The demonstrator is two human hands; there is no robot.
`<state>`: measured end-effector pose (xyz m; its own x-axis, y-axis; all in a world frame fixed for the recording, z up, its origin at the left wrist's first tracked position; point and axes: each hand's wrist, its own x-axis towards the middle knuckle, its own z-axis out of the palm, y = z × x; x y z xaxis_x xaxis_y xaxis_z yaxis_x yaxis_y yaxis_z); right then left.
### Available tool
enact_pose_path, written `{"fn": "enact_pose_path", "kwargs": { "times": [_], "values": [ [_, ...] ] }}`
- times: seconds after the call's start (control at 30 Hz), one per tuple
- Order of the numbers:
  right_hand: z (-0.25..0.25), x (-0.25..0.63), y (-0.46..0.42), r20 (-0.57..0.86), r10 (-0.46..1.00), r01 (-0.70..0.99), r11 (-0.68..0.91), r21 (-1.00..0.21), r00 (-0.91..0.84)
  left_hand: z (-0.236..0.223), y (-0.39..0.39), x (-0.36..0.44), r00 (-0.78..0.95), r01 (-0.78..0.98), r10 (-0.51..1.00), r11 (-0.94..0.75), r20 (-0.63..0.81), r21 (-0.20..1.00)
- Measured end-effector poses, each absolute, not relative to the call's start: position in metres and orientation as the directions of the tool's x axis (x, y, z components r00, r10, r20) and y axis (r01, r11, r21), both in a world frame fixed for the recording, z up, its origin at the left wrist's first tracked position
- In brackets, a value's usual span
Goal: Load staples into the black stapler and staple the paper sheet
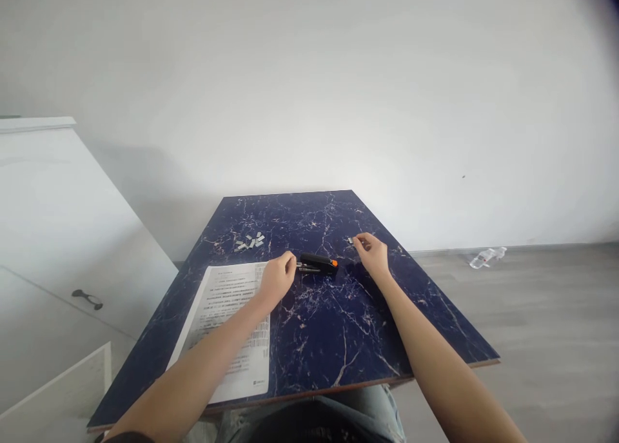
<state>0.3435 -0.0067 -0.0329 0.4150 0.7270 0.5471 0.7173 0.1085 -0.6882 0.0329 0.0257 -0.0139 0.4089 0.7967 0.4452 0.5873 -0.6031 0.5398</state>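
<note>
A black stapler point(316, 260) with an orange tip lies near the middle of the table. My left hand point(279, 278) is closed at its left end, where a thin metal part shows between the fingers and the black body. To the right of the stapler, my right hand point(371, 251) pinches a small, pale strip of staples point(350, 240) just above or on the tabletop; the gap cannot be made out. Several similar staple strips point(251, 242) lie scattered at the left. Printed sheets of paper point(236, 359) lie under my left forearm, which hides part of the text.
The dark blue, marble-patterned table point(333, 340) stands near a pale wall point(309, 95). A white cabinet point(58, 236) with a dark handle is at the left. On the grey floor at the right lies a crumpled clear plastic wrapper point(487, 257).
</note>
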Motion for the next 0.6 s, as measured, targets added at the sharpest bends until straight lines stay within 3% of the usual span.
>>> {"fn": "enact_pose_path", "kwargs": {
  "times": [0.13, 0.27, 0.4, 0.6],
  "values": [
    [-0.024, 0.322, -0.011, 0.448, 0.885, 0.566, 0.307, -0.765, 0.126, -0.020, 0.033, 0.029, 0.328, 0.584, 0.840, -0.540, 0.432, 0.607],
    [-0.022, 0.311, -0.013, 0.390, 0.914, 0.554, 0.383, -0.739, -0.112, -0.025, 0.036, 0.028, 0.266, 0.605, 0.847, -0.518, 0.459, 0.604],
    [-0.025, 0.314, -0.012, 0.358, 0.922, 0.516, 0.381, -0.767, -0.149, -0.025, 0.035, 0.028, 0.245, 0.631, 0.823, -0.536, 0.512, 0.560],
    [-0.029, 0.316, -0.014, 0.257, 0.943, 0.502, 0.330, -0.799, -0.212, -0.032, 0.038, 0.025, 0.252, 0.615, 0.862, -0.494, 0.440, 0.615]
  ]
}}
